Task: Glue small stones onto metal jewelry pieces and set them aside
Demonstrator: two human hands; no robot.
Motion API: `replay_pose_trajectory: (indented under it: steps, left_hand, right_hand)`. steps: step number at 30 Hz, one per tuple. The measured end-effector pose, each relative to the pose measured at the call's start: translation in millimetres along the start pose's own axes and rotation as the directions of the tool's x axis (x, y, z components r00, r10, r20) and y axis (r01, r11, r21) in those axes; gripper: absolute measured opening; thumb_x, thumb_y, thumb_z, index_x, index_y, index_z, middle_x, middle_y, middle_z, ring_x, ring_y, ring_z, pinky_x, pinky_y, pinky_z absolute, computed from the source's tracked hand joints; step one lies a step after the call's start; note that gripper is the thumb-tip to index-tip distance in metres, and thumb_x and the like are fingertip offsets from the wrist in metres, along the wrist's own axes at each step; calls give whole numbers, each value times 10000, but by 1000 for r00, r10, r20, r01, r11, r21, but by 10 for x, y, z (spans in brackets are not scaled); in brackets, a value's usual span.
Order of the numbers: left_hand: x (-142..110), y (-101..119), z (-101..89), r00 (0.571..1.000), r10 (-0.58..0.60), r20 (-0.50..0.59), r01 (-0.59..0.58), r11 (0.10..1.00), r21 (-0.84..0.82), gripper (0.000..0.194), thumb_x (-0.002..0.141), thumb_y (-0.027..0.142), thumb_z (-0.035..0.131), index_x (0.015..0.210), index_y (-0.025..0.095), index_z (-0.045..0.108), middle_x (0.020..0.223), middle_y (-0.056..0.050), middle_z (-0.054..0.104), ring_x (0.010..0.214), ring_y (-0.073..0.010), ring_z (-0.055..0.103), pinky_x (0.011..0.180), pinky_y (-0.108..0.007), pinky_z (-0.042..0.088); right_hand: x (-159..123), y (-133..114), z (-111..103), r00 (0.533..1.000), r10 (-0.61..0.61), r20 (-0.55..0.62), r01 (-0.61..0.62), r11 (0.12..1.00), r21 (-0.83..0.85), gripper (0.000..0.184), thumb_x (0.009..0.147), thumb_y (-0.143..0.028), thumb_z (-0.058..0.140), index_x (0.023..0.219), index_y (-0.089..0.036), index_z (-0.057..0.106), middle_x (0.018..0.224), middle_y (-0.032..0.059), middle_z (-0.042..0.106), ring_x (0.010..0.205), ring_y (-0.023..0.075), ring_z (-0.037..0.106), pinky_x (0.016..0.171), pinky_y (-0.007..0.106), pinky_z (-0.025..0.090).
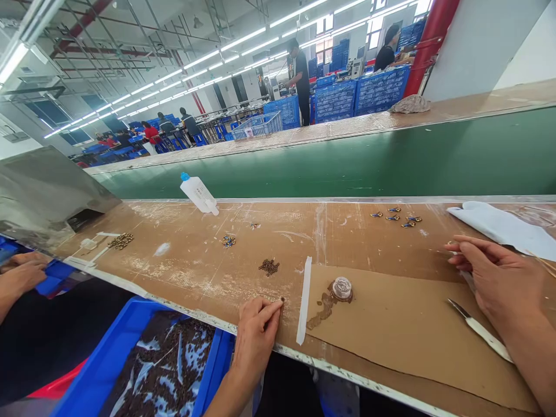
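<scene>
My left hand [259, 324] rests at the table's front edge, its fingers drawn together. The thumb and index finger press at a tiny dark brown piece [282, 299]. Beyond it lies a small pile of similar brown pieces [269, 266]. My right hand [499, 284] hovers over the right side, thumb and fingers pinched together; something tiny and pale shows at the tips, too small to name. Beneath that hand, a tool with a dark pointed tip and white handle [482, 332] lies on a cardboard sheet [391, 324]. A small round pot [342, 288] stands on the cardboard amid a brown stain.
Several blue-and-gold pieces [393, 218] lie near a white cloth [499, 223]. A plastic bottle [198, 194] leans by the green belt [304, 174]. At left are brassy pieces [120, 241], another person's hand [21, 272] and a blue bin [108, 359] of dark bits.
</scene>
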State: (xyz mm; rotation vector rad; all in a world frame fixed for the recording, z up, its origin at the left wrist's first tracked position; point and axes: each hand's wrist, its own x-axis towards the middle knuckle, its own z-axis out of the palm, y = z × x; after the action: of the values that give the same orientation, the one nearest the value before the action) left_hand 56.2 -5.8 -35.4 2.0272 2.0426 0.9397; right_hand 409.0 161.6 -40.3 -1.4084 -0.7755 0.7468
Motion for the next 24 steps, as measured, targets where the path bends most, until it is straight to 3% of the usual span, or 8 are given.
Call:
replay_pose_trajectory:
  steps: [18, 21, 24]
  left_hand:
    - [-21, -19, 42, 997, -75, 9, 75, 997, -34, 280, 891, 345, 469, 970, 254, 721, 777, -49, 646, 753, -173, 591, 746, -331, 475]
    - [11, -72, -41, 989, -143, -40, 140, 987, -83, 270, 875, 366, 489, 959, 250, 718, 831, -47, 660, 805, -175, 599, 762, -313, 473]
    - [225, -282, -237, 957, -257, -134, 246, 965, -92, 265, 832, 390, 518, 908, 236, 720, 861, -38, 682, 828, -179, 612, 778, -294, 469]
  right_hand:
    - [16, 6, 1, 1000, 9, -5, -9, 1000, -4, 322, 528, -350, 629, 796, -175, 664, 810, 85, 655, 554, 100, 492, 526, 271, 396]
    - [-13, -42, 14, 999, 40, -6, -40, 999, -15, 305, 519, -359, 629, 775, -199, 671, 828, 82, 659, 562, 104, 496, 545, 293, 405]
    - [-22, -49, 1, 1000, 9, -2, -9, 998, -66, 258, 541, -375, 623, 747, -234, 686, 849, 96, 667, 581, 126, 516, 565, 334, 425]
